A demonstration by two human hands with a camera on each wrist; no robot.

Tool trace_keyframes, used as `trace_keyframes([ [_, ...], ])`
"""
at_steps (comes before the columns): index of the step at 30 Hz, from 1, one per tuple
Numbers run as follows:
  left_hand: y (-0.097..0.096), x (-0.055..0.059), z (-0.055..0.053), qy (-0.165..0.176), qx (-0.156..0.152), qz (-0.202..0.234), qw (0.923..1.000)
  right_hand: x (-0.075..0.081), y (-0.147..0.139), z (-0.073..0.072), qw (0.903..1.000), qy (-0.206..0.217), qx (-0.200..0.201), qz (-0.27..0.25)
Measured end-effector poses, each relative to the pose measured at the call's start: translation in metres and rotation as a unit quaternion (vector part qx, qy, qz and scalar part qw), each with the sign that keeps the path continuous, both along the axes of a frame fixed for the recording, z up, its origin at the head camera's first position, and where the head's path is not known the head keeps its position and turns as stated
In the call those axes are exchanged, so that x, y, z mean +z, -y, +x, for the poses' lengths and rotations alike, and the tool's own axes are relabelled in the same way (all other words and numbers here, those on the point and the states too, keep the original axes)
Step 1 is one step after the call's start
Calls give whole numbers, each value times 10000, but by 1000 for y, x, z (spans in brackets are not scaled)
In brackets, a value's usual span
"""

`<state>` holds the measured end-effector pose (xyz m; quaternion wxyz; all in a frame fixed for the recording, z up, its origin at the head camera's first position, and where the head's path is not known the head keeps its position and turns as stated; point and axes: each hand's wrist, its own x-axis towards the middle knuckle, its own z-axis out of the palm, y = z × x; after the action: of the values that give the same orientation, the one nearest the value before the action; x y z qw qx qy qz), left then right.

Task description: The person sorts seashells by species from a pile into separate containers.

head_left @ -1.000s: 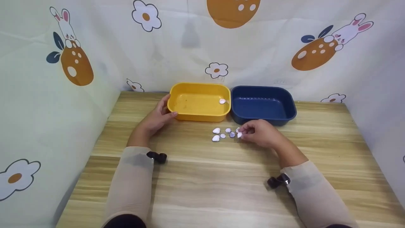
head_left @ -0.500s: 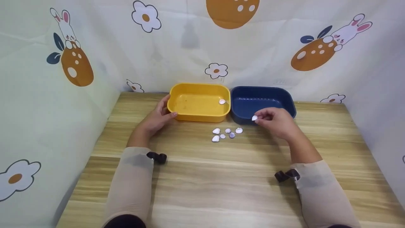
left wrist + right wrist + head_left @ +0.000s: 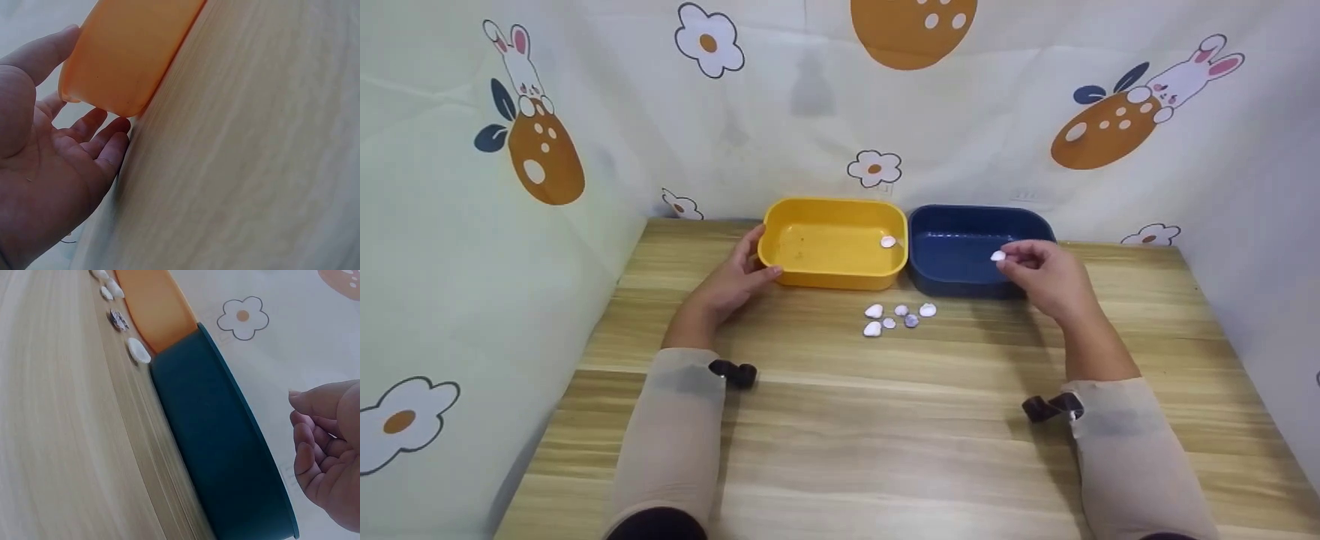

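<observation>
My left hand (image 3: 733, 279) holds the left end of a yellow plastic basin (image 3: 840, 280), thumb at the front rim and fingers round the side. Over the right part of a dark blue plastic basin (image 3: 960, 287), my right hand (image 3: 1054, 279) pinches a small white seashell (image 3: 997, 256) between thumb and fingertips. The right wrist view shows that hand (image 3: 332, 450) above the blue basin's rim, the shell hidden there. One pale shell (image 3: 888, 241) lies inside the yellow basin, near its right wall.
Several shells lie on the wooden table (image 3: 825, 420) in front of the basins, among them a white shell (image 3: 928, 310) and a greyish one (image 3: 911, 321). The basins stand side by side against a patterned cloth wall (image 3: 780, 135).
My right hand has lifted a white shell from the group on the table and carried it right and back, over the blue basin. The left hand stays at the yellow basin.
</observation>
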<state>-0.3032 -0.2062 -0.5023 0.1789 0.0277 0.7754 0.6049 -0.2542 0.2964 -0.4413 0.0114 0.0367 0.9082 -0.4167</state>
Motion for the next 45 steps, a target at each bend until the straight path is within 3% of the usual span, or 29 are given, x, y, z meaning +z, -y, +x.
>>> trace_keyframes([
  [14,-1,0,1,-48,3,176,9998,-3,-2,-1,9979,-296,-314,-483],
  [20,-1,0,1,-18,-8,307,9995,-6,1,0,9973,-564,-113,-459],
  [30,-2,3,1,4,35,197,9998,-12,26,4,9972,-564,458,-196],
  [38,-2,1,1,23,13,194,9998,-16,47,10,9958,-383,837,-16],
  [45,-1,-2,-2,8,16,156,9999,-18,59,15,9937,-149,1088,-215],
])
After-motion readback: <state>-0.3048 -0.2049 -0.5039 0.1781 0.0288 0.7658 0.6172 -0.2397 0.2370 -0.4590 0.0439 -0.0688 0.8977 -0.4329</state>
